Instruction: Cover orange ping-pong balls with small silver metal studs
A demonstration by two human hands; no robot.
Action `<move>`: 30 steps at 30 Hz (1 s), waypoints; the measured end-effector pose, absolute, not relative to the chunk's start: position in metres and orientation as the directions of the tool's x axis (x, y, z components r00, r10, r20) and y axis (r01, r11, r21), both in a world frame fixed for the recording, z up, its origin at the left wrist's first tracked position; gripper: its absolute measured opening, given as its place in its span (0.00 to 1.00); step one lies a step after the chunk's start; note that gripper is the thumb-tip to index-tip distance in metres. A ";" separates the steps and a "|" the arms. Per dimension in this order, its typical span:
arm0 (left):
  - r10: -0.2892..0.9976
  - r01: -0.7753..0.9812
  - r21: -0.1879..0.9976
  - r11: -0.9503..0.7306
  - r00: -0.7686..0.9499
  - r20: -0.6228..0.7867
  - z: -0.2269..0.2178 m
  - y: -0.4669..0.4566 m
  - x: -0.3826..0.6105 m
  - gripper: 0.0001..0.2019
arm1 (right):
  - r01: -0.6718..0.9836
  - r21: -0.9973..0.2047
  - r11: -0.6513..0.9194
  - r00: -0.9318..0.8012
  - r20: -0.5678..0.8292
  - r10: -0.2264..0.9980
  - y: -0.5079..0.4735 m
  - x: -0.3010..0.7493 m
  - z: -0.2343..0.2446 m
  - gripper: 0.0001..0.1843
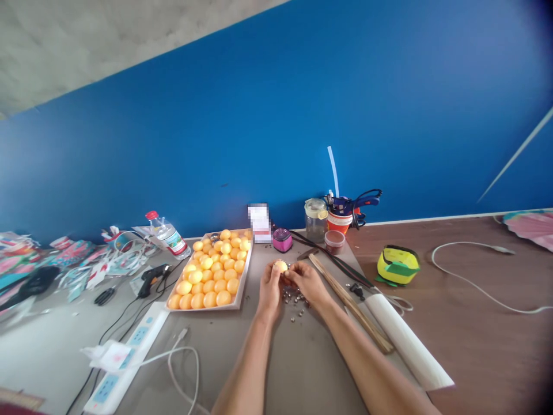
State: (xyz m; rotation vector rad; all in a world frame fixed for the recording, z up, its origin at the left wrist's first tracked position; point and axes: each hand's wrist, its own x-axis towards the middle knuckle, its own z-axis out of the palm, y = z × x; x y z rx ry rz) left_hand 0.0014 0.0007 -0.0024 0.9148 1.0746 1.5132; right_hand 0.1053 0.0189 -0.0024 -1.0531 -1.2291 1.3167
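Observation:
My left hand (269, 285) and my right hand (306, 280) meet over the grey table, fingers pinched together around one small orange ball (281, 266). Both hands are closed on it. Just under the hands lies a scatter of small metal beads (294, 298). To the left stands a white tray (244, 282) filled with several orange balls (211, 270).
A power strip (129, 357) with white cable lies front left, a glue gun (152, 276) and water bottle (168, 235) beyond it. Wooden sticks (352, 305) and a white paper roll (406, 340) lie right of my arms. Cups, a jar (315, 219) and a yellow pouch (397, 265) stand further back.

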 end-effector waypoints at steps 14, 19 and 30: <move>0.976 -0.466 0.879 -0.098 -0.218 -0.007 -0.002 0.005 -0.002 0.17 | 0.918 -0.309 0.249 -0.162 0.282 0.946 0.002 0.108 -0.005 0.09; 0.975 -0.466 0.879 -0.099 -0.223 -0.008 -0.003 0.005 -0.001 0.17 | 0.911 -0.325 0.255 -0.156 0.300 0.941 0.003 0.110 -0.002 0.11; 0.969 -0.483 0.871 -0.091 -0.245 -0.035 -0.002 0.006 -0.002 0.18 | 0.476 -0.840 0.261 0.054 0.324 0.945 0.016 0.113 -0.009 0.10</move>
